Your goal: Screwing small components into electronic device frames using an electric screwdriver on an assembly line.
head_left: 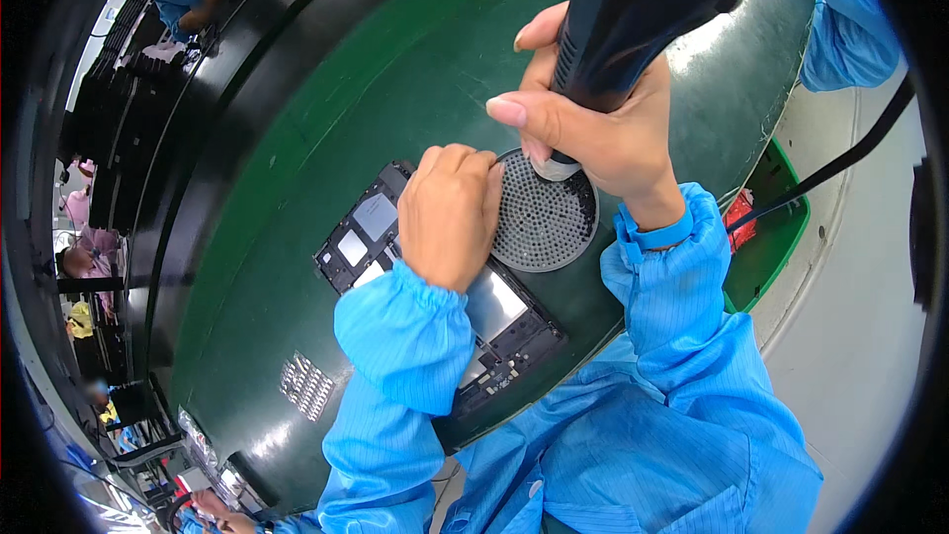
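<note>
My right hand [613, 133] is wrapped round a black electric screwdriver [633, 20] held upright. Its lower end [557, 169] is over the round grey screw tray [539, 227], which is full of small holes; dark screws gather along its far right side. My left hand [450, 203] is closed, knuckles up, at the tray's left edge and above a flat black device housing [514, 346]. Its fingertips are hidden, so what they pinch cannot be seen. The housing lies open-faced, showing silver plates [376, 218] and small circuit parts; my left hand and sleeve cover its middle.
The green work table [267, 316] curves round me. A clear sheet of small metal parts [306, 386] lies left of the housing. On the right are a green bin [791, 227] with a red item and a black cable [850, 158]. A blue-sleeved person [845, 20] is at far right; others work beyond the dark conveyor [227, 79].
</note>
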`<state>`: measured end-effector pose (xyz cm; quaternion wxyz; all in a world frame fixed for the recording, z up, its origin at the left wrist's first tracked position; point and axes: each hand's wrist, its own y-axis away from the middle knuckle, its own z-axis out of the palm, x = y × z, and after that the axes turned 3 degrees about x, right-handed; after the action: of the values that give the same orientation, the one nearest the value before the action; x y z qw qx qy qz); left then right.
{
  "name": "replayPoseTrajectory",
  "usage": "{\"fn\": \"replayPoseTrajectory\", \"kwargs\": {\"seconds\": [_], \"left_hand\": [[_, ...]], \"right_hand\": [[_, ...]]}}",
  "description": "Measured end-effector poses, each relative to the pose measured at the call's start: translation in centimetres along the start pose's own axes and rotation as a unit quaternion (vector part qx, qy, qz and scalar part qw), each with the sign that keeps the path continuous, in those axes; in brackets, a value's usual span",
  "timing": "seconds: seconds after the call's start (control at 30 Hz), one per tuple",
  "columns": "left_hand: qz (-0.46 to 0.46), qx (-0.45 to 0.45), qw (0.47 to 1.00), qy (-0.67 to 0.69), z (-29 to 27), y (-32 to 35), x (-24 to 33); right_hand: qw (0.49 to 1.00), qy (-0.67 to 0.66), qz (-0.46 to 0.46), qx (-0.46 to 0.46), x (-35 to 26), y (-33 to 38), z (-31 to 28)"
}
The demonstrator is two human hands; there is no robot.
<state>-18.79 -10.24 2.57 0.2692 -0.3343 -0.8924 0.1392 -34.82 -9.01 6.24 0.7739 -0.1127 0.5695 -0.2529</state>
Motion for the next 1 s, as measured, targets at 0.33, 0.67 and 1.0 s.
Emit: {"fn": "replayPoseTrajectory", "kwargs": {"seconds": [0.33, 0.67, 1.0], "left_hand": [[0.035, -0.131, 0.99, -0.042, 0.5, -2.7, -1.4], [0.022, -0.124, 0.989, -0.08, 1.3, -3.0, -0.4], [0.016, -0.06, 0.997, 0.054, -1.5, -1.4, -2.4]], "right_hand": [[0.993, 0.071, -0.09, -0.02, 0.6, -0.4, -0.7], [0.995, 0.06, -0.083, -0.011, 0.5, -0.3, -0.5], [0.999, 0.037, -0.028, 0.005, 0.5, -0.2, -0.2]]}}
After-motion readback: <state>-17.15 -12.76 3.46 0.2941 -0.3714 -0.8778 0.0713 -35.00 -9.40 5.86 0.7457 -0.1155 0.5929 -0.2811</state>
